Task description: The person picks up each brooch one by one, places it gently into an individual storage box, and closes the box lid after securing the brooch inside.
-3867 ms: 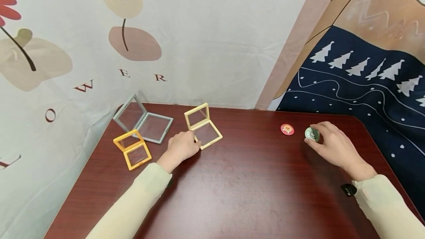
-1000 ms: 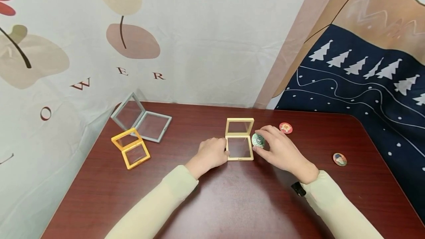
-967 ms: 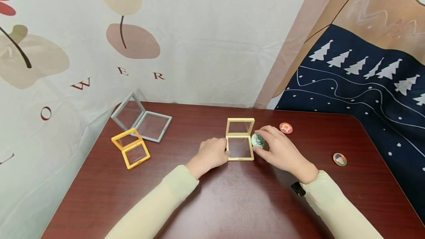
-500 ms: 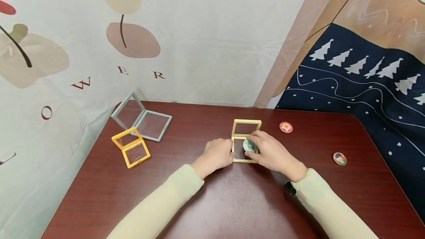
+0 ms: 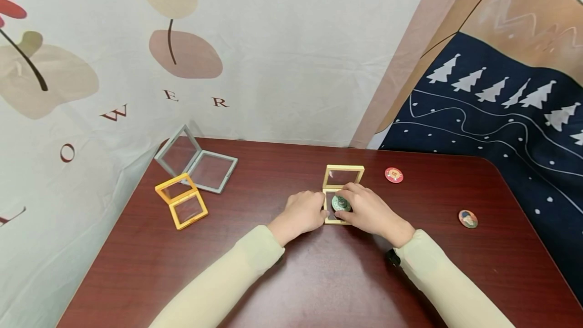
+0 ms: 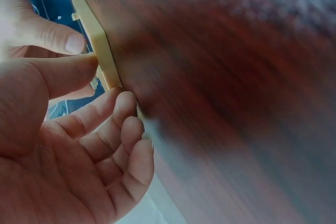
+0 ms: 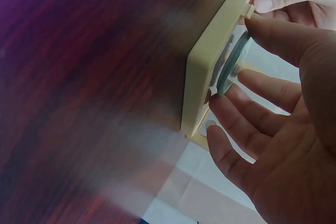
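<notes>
Dark red table carries everything. Grey case: far left, lid up, nothing seen in it. Left hand: narrow pinch on the left edge of the cream case, fingers curled. Right hand: thumb and fingers narrowed round the rim of the green badge. Cream case sits mid-table between the hands, lid up on the far side. Orange case: left, just nearer than the grey one, lid up, nothing seen in it. Green badge is over the cream base, within its frame; can't tell if it's seated. Red badge lies far right, multicolour badge right of it and nearer. Progress, my read: early. Green badge is at the cream case, not yet let go; cream lid not down; other cases unfilled; other badges loose. Count: 1 table, 3 cases, 2 hands, 3 badges.
</notes>
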Available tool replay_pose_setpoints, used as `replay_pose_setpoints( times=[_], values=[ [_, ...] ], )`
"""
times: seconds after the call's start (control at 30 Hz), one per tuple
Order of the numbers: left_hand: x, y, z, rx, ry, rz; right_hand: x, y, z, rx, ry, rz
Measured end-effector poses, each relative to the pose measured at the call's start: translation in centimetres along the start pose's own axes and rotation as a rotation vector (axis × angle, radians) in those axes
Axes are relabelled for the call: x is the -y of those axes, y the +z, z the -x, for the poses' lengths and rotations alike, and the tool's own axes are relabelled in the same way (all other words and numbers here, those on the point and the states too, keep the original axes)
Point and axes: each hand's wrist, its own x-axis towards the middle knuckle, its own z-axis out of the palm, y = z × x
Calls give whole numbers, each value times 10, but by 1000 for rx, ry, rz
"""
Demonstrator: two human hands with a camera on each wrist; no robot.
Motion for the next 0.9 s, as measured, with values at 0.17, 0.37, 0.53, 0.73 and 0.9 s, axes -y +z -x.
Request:
replay_pose_setpoints(
  times=[0.17,0.37,0.53,0.73,0.9],
  values=[
    [-2,-1,0,6,-2,-7,-1,0,1,19,16,-5],
    [-3,-2,0,21,-2,1,-2,-1,2,35,28,-6],
    [-3,0,-1,9,2,2,1,-10,5,-36,2,-17],
    [-2,0,0,-3,4,-2,0,-37,4,-276,-49,-44],
    [-2,0,0,-2,1,-3,-9,-55,0,-364,-39,-41]
  ],
)
